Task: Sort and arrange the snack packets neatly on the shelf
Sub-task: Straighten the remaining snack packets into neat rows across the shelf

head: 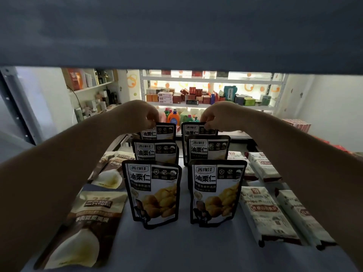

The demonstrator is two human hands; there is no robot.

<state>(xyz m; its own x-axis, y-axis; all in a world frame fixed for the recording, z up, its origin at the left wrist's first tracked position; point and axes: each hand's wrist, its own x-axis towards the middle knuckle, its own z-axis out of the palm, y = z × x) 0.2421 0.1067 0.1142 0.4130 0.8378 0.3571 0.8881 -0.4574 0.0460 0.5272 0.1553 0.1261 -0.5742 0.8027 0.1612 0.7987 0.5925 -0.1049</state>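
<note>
left hand [140, 112] fingers curled, pinching top edge of rear-left pouch [163, 132] | right hand [220, 114] likewise pinching rear-right pouch [191, 131] | both pouches upright, backmost in two columns of three on shelf [184, 248] | brown packets [88, 222] flat at left, white packets [267, 211] flat at right

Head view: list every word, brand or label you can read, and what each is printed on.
"油栗仁": large, on each standing pouch, six in two rows.
"善缘佳": apparently, boxed at the top left of those pouches.
"三只松鼠": on the brown flat packet at left.
Too blurred to read: the line beneath that, the pouches' small print, the red labels on the white packets, and everything on the far shelves.
</note>
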